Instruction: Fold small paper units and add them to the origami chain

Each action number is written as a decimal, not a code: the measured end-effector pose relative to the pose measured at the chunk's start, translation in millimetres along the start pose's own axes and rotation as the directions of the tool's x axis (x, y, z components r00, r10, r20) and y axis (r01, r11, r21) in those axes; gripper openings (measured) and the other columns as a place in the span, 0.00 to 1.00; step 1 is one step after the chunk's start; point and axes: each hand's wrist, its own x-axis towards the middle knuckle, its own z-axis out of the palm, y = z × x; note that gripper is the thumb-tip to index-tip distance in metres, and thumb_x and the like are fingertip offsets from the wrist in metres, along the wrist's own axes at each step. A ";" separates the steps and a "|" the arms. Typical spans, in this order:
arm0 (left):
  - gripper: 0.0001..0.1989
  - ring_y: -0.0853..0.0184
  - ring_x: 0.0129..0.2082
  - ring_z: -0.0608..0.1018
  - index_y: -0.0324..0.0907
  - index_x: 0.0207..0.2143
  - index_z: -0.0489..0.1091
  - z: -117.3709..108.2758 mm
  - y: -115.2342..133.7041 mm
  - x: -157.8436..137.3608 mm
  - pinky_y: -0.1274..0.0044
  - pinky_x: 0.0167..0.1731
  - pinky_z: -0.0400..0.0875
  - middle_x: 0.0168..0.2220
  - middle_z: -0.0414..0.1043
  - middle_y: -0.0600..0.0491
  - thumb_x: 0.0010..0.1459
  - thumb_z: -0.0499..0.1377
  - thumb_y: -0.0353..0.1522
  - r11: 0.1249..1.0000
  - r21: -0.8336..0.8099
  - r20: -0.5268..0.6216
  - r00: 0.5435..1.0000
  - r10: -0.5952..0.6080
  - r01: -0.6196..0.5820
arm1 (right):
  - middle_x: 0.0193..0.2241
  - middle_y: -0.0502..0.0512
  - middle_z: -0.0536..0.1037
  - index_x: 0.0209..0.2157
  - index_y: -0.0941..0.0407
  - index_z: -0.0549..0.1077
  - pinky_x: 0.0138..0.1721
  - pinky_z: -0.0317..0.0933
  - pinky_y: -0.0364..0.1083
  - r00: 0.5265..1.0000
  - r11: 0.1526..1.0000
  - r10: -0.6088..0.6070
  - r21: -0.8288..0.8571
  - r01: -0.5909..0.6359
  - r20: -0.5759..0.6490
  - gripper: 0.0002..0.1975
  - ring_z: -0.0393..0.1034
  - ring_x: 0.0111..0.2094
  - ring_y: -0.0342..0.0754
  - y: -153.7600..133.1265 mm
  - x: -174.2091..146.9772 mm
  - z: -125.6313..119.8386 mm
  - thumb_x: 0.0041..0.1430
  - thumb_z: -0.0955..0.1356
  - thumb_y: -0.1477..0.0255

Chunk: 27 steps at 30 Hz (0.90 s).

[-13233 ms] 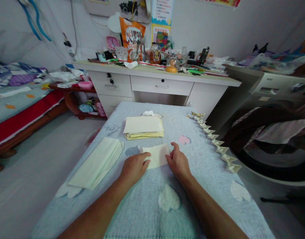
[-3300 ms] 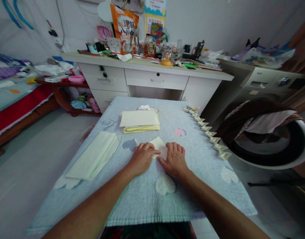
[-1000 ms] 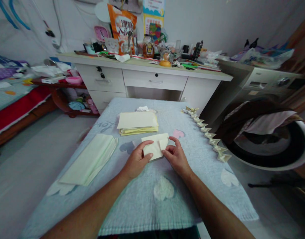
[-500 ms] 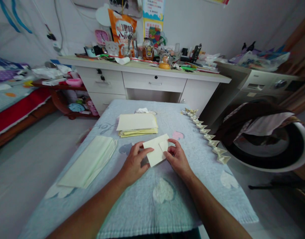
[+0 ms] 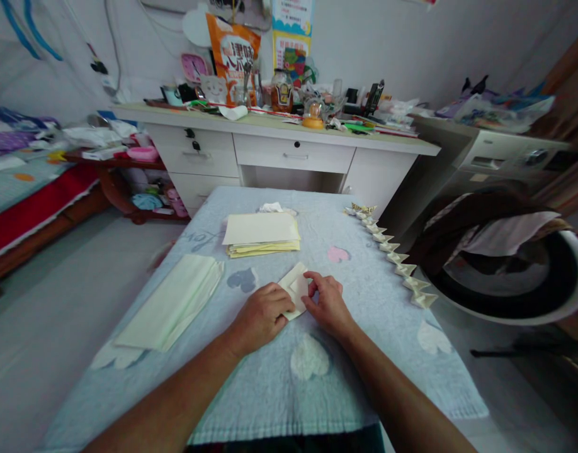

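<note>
A small folded sheet of cream paper (image 5: pixel 297 281) lies low over the cloth between my two hands, a smaller folded flap showing on its face. My left hand (image 5: pixel 263 316) is closed over the sheet's lower left edge, its fingers curled. At the right edge, my right hand (image 5: pixel 330 304) has its thumb and index finger bent in a pinch on the paper. Beyond them sits a stack of cream and yellow paper (image 5: pixel 262 229). Left of my hands is a thicker bundle of pale green-white paper (image 5: pixel 169 306).
A row of folded paper pieces (image 5: pixel 396 258) runs along the right side of the blue cloth-covered table (image 5: pixel 364 377). Crumpled white paper (image 5: pixel 271 207) lies behind the stack. Farther back stand a cluttered white desk (image 5: pixel 293 151) and, at right, a washing machine (image 5: pixel 506 163) with its door open.
The cream sheet has come down and turned, with more of it covered. My left hand has moved over its edge with fingers curled in; my right hand has shifted slightly left.
</note>
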 end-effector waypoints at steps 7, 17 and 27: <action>0.06 0.65 0.37 0.72 0.42 0.32 0.73 -2.4 3.3 2.4 0.72 0.41 0.64 0.31 0.75 0.53 0.59 0.57 0.32 0.998 -0.039 0.051 0.998 -0.048 0.050 | 0.37 0.53 0.72 0.34 0.52 0.76 0.44 0.47 0.48 0.998 0.989 -0.058 -0.136 0.062 0.035 0.05 0.59 0.42 0.50 -4.6 0.4 0.4 0.54 0.69 0.75; 0.14 0.64 0.38 0.71 0.41 0.21 0.69 0.0 -1.0 7.2 0.72 0.40 0.62 0.33 0.71 0.53 0.57 0.58 0.39 0.951 0.033 -0.036 0.951 -0.307 0.308 | 0.33 0.52 0.73 0.30 0.55 0.74 0.43 0.47 0.48 0.981 0.988 -0.134 -0.063 0.144 0.144 0.10 0.60 0.40 0.49 -5.1 -0.7 -9.5 0.51 0.64 0.82; 0.14 0.61 0.40 0.69 0.42 0.24 0.72 5.4 -3.6 10.8 0.70 0.39 0.59 0.34 0.70 0.53 0.56 0.58 0.42 0.896 0.133 -0.107 0.905 -0.413 0.424 | 0.33 0.52 0.71 0.29 0.56 0.72 0.43 0.47 0.48 0.973 0.989 -0.134 -0.031 0.142 0.186 0.04 0.60 0.40 0.49 -7.3 -3.7 -18.1 0.55 0.68 0.71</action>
